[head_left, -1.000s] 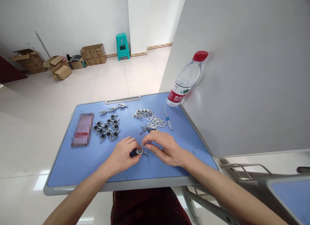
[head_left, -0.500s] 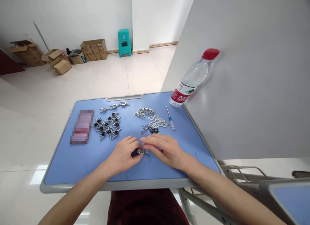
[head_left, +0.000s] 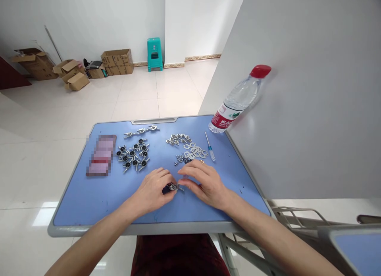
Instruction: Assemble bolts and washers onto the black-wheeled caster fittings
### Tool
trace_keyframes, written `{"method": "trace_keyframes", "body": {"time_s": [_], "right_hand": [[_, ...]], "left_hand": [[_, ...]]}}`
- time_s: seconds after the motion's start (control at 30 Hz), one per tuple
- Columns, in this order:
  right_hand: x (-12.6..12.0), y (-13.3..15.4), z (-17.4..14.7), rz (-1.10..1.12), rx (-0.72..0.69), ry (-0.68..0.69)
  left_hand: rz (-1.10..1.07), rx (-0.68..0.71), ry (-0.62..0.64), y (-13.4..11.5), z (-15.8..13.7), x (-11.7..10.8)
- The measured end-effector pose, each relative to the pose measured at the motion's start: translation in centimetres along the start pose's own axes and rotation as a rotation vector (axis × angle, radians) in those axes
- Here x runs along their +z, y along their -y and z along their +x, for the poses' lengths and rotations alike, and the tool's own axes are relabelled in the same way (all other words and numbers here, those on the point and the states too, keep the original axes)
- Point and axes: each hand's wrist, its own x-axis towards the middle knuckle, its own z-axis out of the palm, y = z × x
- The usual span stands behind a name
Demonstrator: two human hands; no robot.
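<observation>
Near the front of the blue desk, my left hand is closed on a small metal fitting with a thin stem pointing right; the fingers hide part of it. Just to the right, my right hand hovers beside that fitting, thumb and forefinger apart. Whether its other fingers touch anything is hidden. Beyond the right hand lie small screws, partly covered dark pieces and flat metal plates. Farther back is a cluster of pointed metal pieces.
Several metal fittings with black discs lie left of centre, with forked metal parts behind them. A pixelated pinkish object is at the left. A screwdriver and water bottle stand near the grey partition on the right.
My right hand's thumb and forefinger have drawn slightly right, away from the metal fitting, and spread wider. The left hand keeps its hold. The view has shifted slightly.
</observation>
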Motion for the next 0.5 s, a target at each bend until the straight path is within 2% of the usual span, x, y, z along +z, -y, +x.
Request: {"method": "trace_keyframes", "body": {"time_s": [0.23,0.5], "right_hand": [[0.0,0.4,0.4,0.192,0.053,0.038],[1.3,0.7,0.1,0.112,0.098,-0.084]], "left_hand": [[-0.016,-0.007,0.010,0.0,-0.2,0.1],[0.015,0.017,-0.021,0.0,0.1,0.7]]}}
